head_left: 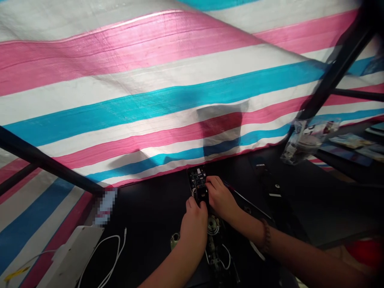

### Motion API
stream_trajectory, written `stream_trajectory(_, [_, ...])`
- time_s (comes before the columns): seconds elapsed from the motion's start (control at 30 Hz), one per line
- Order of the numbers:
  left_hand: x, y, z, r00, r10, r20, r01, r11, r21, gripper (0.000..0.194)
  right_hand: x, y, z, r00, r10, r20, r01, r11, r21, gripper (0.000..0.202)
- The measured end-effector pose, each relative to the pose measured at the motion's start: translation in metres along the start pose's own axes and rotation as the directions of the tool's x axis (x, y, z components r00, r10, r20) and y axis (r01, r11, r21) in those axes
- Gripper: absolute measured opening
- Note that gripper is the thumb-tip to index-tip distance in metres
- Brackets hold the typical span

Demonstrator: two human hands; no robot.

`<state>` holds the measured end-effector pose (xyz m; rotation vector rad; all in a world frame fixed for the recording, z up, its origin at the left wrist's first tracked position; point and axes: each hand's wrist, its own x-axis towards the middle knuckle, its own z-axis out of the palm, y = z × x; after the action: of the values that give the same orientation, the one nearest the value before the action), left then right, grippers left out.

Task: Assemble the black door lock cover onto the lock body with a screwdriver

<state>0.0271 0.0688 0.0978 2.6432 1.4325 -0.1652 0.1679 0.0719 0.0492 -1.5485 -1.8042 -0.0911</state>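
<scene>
Gadget of a flat, oblong shape lies opened on the smooth black table, just in front of the striped sheet, in the head view. Its dark shell frames a circuit board dotted with small silvery and white parts, with a thin pale wire along the left side. The sheet is creased, glossy plastic in pink, white and blue bands. Nearer the person lie a ringed round part and a slim, looping white cable (well off to the left). A crinkled clear bag stands at the right.

The left hand has its fingers bent, thumb and fingertips pinching the gadget's near end. The right hand curls its bunched fingers against the right edge; whether they pinch it, I cannot tell.
</scene>
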Motion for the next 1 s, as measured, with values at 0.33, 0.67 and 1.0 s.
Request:
stream_trajectory(0.33, [-0.002, -0.016, 0.012, 0.989, -0.015, -0.145, -0.041, 0.928, -0.37, 0.031, -0.005, 0.003, 0.006, 0.999, 0.022, -0.023, -0.023, 1.0, -0.02, 0.033])
stream_trajectory(0.67, [-0.045, 0.027, 0.113, 0.851, -0.485, -0.202, -0.041, 0.321, -0.946, 0.06, 0.004, -0.009, -0.009, 0.995, 0.096, 0.026, -0.086, 0.961, -0.264, 0.019])
stream_trajectory(1.0, [-0.05, 0.026, 0.109, 0.886, -0.442, -0.142, 0.053, 0.399, -0.915, 0.057, -0.001, -0.006, 0.003, 0.997, 0.033, -0.074, -0.044, 0.986, -0.161, 0.023])
